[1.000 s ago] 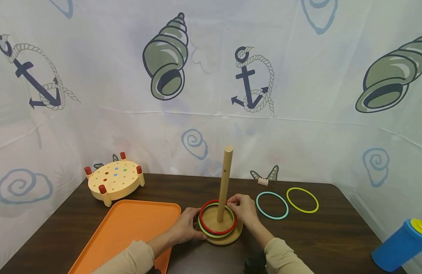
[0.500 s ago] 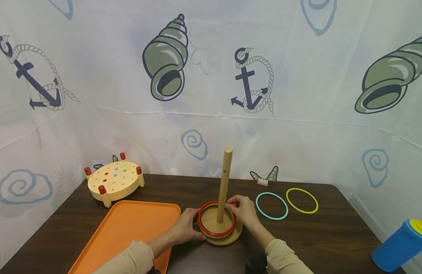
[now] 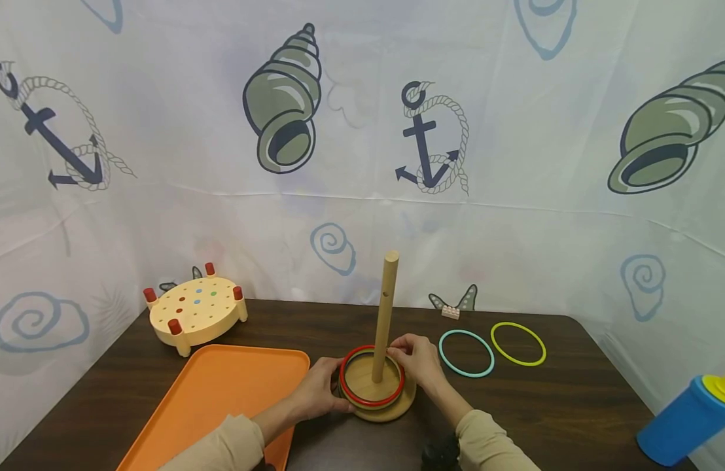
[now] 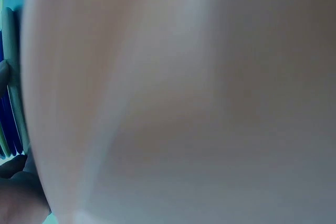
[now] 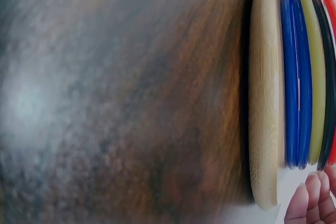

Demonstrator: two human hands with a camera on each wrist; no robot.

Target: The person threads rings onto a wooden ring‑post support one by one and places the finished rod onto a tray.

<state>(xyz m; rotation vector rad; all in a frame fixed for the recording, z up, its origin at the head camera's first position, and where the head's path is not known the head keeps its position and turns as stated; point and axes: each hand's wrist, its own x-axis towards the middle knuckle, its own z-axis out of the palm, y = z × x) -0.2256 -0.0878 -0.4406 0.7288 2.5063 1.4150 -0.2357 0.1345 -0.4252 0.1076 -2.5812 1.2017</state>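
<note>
A wooden post (image 3: pixel 385 314) stands upright on a round wooden base (image 3: pixel 392 412). Around the post lies a stack of rings, with a red ring (image 3: pixel 371 403) on top. Below it the right wrist view shows a dark ring (image 5: pixel 326 87), an olive-yellow ring (image 5: pixel 315 77) and two blue rings (image 5: pixel 296 82). My left hand (image 3: pixel 318 390) holds the stack at its left side, thumb in front. At the right rear, my right hand (image 3: pixel 418 360) has its fingertips pinched at the red ring; their exact contact is partly hidden. The left wrist view is mostly blurred skin.
An orange tray (image 3: pixel 221 399) lies left, with a pegged round wooden board (image 3: pixel 197 311) behind it. A turquoise ring (image 3: pixel 466 374) and a yellow ring (image 3: pixel 518 362) lie right of the post. A small pale brick (image 3: pixel 450 313) sits behind; a blue bottle (image 3: pixel 671 425) is far right.
The red ring has come down and shifted slightly, now covering more of the olive-yellow ring beneath it. My right fingertips moved slightly left and down with it; my left hand stays put.
</note>
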